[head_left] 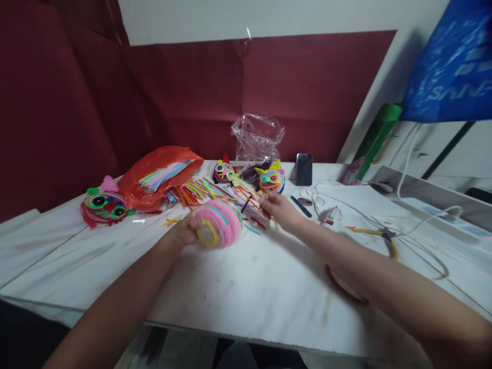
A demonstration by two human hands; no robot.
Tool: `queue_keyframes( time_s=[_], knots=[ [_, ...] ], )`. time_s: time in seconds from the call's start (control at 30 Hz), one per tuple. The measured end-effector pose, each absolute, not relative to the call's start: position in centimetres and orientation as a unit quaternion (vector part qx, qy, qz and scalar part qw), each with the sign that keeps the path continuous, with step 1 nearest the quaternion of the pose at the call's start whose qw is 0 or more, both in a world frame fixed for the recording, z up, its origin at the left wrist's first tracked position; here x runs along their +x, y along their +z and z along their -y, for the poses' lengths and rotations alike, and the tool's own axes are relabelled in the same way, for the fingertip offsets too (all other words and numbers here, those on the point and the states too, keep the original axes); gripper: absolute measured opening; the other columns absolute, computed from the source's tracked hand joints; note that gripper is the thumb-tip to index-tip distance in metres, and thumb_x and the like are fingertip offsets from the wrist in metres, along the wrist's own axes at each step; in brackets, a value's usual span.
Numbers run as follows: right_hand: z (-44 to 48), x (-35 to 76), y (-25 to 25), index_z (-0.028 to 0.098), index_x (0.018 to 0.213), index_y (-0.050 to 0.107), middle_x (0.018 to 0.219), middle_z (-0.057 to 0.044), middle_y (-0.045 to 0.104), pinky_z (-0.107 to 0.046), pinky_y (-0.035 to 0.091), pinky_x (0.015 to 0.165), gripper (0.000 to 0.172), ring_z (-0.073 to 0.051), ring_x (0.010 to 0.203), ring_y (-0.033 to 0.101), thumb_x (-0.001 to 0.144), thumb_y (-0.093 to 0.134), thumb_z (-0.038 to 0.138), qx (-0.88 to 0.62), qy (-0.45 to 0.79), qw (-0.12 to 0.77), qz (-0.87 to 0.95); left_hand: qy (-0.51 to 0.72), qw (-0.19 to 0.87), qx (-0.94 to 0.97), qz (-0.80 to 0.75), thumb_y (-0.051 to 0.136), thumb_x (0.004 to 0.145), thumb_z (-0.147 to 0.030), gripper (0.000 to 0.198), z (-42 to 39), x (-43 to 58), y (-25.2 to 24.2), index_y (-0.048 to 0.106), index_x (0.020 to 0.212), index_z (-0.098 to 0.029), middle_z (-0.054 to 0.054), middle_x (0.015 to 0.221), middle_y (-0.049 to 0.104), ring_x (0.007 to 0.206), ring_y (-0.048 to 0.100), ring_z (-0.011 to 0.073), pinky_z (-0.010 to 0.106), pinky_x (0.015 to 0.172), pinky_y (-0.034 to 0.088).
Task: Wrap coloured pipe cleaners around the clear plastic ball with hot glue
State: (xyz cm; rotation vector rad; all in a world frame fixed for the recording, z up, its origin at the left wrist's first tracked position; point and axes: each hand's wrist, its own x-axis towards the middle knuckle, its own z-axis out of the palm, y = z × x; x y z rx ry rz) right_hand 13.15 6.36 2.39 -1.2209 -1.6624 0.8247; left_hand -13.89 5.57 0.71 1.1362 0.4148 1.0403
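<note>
My left hand (187, 230) grips a round pink craft piece (225, 225) by its left side, just above the table. Yellow and blue-green strips show on its pink, coiled-looking surface, which is blurred. To its right, my right hand (273, 207) has its fingertips pinched together over the table. A short dark strip (246, 204) lies by those fingertips; whether they hold it I cannot make out. Behind the hands are loose coloured strips (203, 189) and two decorated round faces, one with a red tip (224, 171) and one with yellow ears (272, 179).
A red plastic bag (161, 169) with pale strips and a red decorated face (103, 205) lie at left. Clear plastic wrapping (257, 138) and a phone (304, 169) stand at the back. Yellow-handled pliers (388, 236) and white cables (423, 225) are at right.
</note>
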Motion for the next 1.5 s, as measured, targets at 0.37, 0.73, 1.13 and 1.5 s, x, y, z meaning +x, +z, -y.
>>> queue_keyframes(
  time_s=[0.37,0.73,1.13,1.5],
  knots=[
    [0.6,15.2,0.4,0.022,0.071,0.047,0.047,0.009,0.050,-0.019,0.039,0.039,0.014,-0.008,0.036,0.046,0.081,0.055,0.027,-0.480,0.479,0.393,0.621,0.258,0.726,0.606,-0.195,0.087,0.047,-0.026,0.085,-2.0,-9.2,1.6,0.060,0.127,-0.025,0.009,0.108,0.072,0.088,0.070,0.0262,0.031,0.072,0.055],
    [-1.3,19.2,0.0,0.019,0.069,0.057,0.057,0.004,0.060,-0.022,0.041,0.054,0.013,-0.011,0.050,0.052,0.080,0.052,0.015,-0.553,0.280,0.356,0.700,0.248,0.719,0.615,-0.209,0.089,0.051,-0.034,0.068,-2.1,-5.1,1.6,0.067,0.114,-0.017,0.013,0.109,0.071,0.093,0.069,0.0258,0.033,0.080,0.054],
    [-3.6,33.4,3.9,0.014,0.075,0.072,0.086,-0.020,0.072,-0.040,0.046,0.068,0.020,-0.034,0.082,0.067,0.071,0.069,0.034,-0.796,0.062,0.081,0.597,0.640,0.593,0.415,-0.259,0.082,0.060,-0.030,0.043,-5.7,-6.4,0.8,0.069,0.100,-0.019,0.003,0.085,0.076,0.081,0.071,0.0192,0.028,0.076,0.058],
    [-2.7,31.9,2.5,0.014,0.089,0.073,0.098,-0.019,0.072,-0.036,0.047,0.071,0.029,-0.034,0.094,0.067,0.071,0.067,0.036,-0.783,0.036,-0.024,0.620,0.681,0.533,0.407,-0.295,0.082,0.057,-0.031,0.050,-6.2,-6.5,0.3,0.067,0.103,-0.018,0.002,0.086,0.075,0.081,0.069,0.0191,0.033,0.083,0.055]
  ],
)
